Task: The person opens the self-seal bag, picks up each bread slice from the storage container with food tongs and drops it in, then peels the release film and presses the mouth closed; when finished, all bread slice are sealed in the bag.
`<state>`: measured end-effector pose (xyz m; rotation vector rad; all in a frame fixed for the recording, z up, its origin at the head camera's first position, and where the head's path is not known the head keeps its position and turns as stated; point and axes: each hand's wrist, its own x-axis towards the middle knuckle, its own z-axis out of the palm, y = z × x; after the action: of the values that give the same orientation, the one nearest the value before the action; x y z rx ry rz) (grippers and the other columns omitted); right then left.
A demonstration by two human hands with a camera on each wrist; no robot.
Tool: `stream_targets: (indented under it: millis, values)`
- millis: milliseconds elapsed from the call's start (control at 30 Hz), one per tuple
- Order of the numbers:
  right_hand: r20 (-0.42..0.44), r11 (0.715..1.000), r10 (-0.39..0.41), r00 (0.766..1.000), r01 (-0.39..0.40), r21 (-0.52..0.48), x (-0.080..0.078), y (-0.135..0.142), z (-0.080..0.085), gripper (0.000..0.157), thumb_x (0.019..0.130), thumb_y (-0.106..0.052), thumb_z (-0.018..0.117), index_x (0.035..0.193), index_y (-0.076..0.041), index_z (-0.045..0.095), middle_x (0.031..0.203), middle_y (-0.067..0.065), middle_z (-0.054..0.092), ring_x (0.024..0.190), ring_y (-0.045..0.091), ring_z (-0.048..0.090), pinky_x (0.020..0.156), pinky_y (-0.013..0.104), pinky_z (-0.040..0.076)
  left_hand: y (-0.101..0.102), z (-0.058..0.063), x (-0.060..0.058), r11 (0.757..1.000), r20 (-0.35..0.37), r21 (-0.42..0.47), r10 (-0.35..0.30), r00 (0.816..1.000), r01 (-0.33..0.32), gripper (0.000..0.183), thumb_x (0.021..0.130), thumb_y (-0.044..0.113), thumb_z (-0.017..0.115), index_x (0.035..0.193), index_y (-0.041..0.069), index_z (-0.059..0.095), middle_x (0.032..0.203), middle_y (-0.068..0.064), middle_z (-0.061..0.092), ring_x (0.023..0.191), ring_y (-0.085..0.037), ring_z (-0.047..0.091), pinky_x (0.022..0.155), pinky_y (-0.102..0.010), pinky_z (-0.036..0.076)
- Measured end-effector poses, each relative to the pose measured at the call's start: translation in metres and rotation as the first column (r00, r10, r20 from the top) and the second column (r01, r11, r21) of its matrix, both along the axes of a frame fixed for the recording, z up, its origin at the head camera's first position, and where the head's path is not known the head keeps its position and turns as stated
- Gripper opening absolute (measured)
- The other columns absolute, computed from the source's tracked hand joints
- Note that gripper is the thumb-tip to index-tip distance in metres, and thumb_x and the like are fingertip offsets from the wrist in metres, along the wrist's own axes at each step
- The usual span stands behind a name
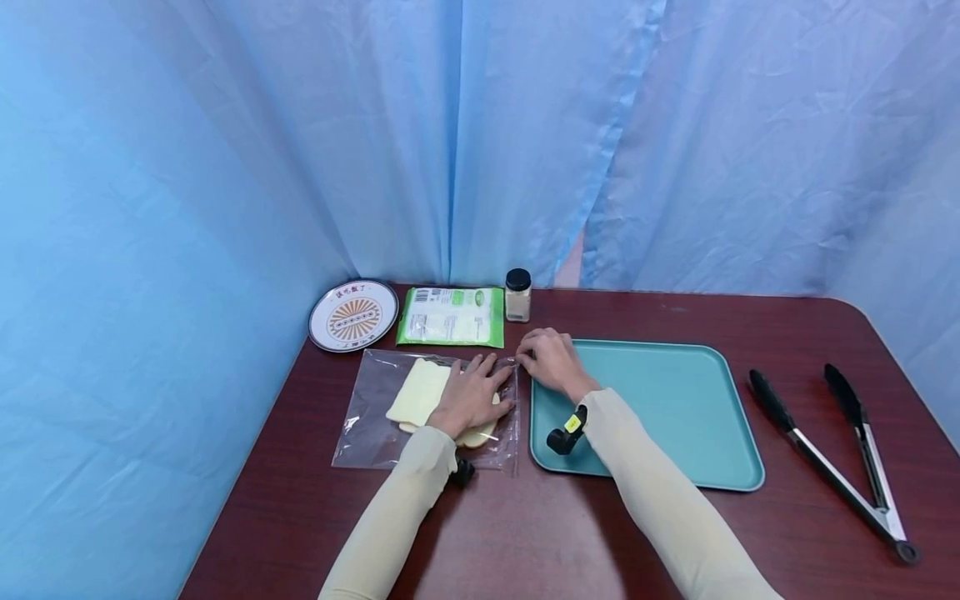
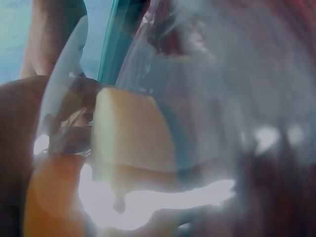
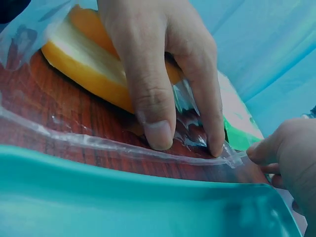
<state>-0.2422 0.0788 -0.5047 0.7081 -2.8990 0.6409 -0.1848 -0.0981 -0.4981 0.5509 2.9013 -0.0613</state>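
Observation:
A clear plastic zip bag (image 1: 358, 421) lies flat on the table with slices of bread (image 1: 418, 392) inside it. My left hand (image 1: 474, 398) rests on the bag over the bread, fingers spread towards the bag's right edge. At the far right corner of that edge, my right hand (image 1: 553, 360) pinches the plastic; in the right wrist view its thumb and finger (image 3: 261, 154) are on the corner of the bag's strip (image 3: 94, 142). Blurred plastic fills much of the left wrist view, with a bread slice (image 2: 136, 131) behind it.
A teal tray (image 1: 660, 417) lies beside the bag, under my right forearm. Black-tipped tongs (image 1: 873, 467) lie spread at the right. Along the back are a patterned plate (image 1: 322, 321), a green-and-white packet (image 1: 457, 329) and a black-lidded jar (image 1: 517, 304).

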Motion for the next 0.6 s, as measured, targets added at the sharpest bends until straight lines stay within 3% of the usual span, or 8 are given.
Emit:
stream_targets:
  millis: [267,600]
  values:
    - [0.049,0.999,0.01,0.999,-0.008,-0.051,0.0049,0.0029,0.0022,0.014,0.096,-0.021,0.067,0.092,-0.016,0.079,0.118,0.008,0.073,0.117,0.03,0.063,0.101,0.054,0.048,-0.0014,-0.0015,0.0009,1.0,-0.008,0.016,-0.006,1.0,0.006,0.062,0.099,0.056,0.052,0.153,0.029,0.043,0.163,-0.007,0.037,0.15,-0.029,0.038,0.12,-0.056,0.034]
    - [0.045,0.996,0.028,0.999,-0.024,-0.083,0.0077,0.0033,0.0054,0.014,0.097,-0.02,0.066,0.089,-0.016,0.077,0.121,0.008,0.072,0.118,0.032,0.062,0.1,0.057,0.046,-0.002,-0.0006,0.0005,1.0,-0.015,0.022,-0.012,1.0,0.012,0.06,0.099,0.055,0.051,0.152,0.029,0.045,0.163,-0.007,0.038,0.15,-0.03,0.038,0.12,-0.056,0.035]
